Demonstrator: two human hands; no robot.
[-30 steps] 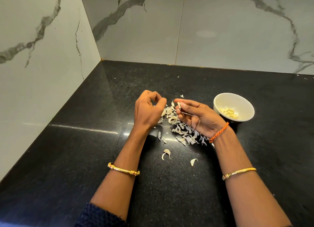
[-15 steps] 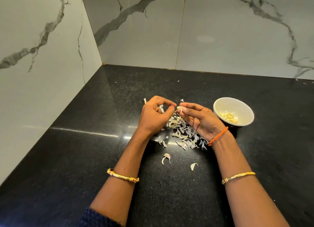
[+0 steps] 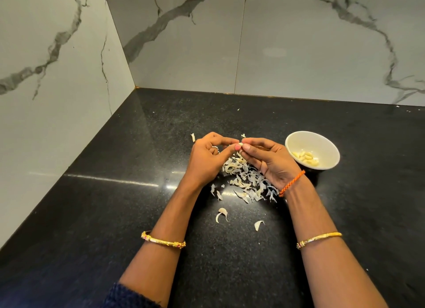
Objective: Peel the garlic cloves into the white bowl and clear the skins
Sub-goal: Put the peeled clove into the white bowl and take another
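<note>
Right now both hands meet above a heap of papery white garlic skins [image 3: 247, 181] on the speckled black stone countertop [image 3: 115, 215]. The left hand [image 3: 207, 160] comes in from the left with its fingers curled, thumb and forefinger tips brought together on a small pale garlic clove [image 3: 240, 144]. The right hand [image 3: 269, 160] reaches from the other side, palm turned partly upward, its thumb and forefinger also closed on the same clove, so the clove is pinched between the two hands' fingertips, held clear of the counter just above the far end of the skin heap. The remaining fingers of the right hand are loosely bent beneath it.

To the right of the hands, near the right wrist, stands the round white bowl [image 3: 296, 144], upright on the countertop, with a small cluster of peeled yellowish garlic cloves [image 3: 305, 158] lying in its bottom toward the near side. The skins lie mostly in one loose pile under and between the hands, with a few stray curled pieces [image 3: 222, 214] on the counter closer to the person and one small flake [image 3: 193, 137] just beyond the left hand.

An orange braided thread [image 3: 292, 183] circles the right wrist, and a gold bangle [image 3: 318, 238] sits further down that forearm; another gold bangle [image 3: 164, 241] sits on the left forearm. A dark blue knitted sleeve [image 3: 124, 298] shows at the bottom edge. White marble-patterned wall tiles [image 3: 276, 43] with grey veins rise behind and to the left of the counter.
</note>
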